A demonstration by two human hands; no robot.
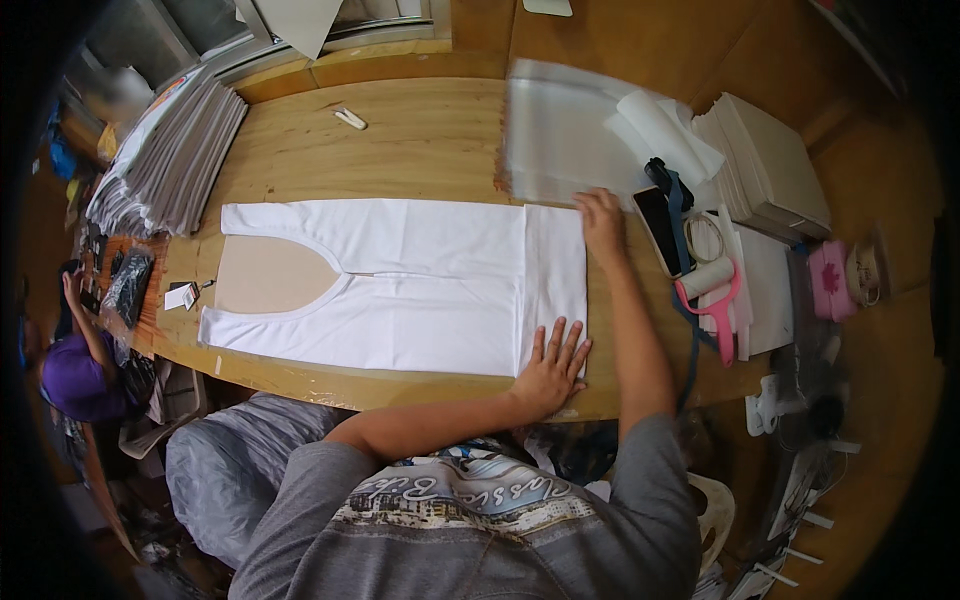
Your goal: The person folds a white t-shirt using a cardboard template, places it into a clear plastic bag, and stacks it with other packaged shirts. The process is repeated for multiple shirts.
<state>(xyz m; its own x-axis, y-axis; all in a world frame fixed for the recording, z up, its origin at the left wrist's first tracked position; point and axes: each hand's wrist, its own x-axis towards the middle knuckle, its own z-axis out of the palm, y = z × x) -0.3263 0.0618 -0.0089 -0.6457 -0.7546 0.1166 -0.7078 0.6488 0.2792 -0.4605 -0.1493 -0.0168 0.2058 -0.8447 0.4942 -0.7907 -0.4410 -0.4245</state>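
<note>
Across a brown wooden table, a folded white fabric garment with a beige panel is being touched at its near right corner by the left hand, fingers spread and released; at the far right corner, the right hand is being held, fingers bent, whose grasp cannot be told.

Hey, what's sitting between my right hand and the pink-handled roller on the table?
In the head view, a black phone-like slab and a blue strap lie between your right hand and the pink-handled roller.
</note>
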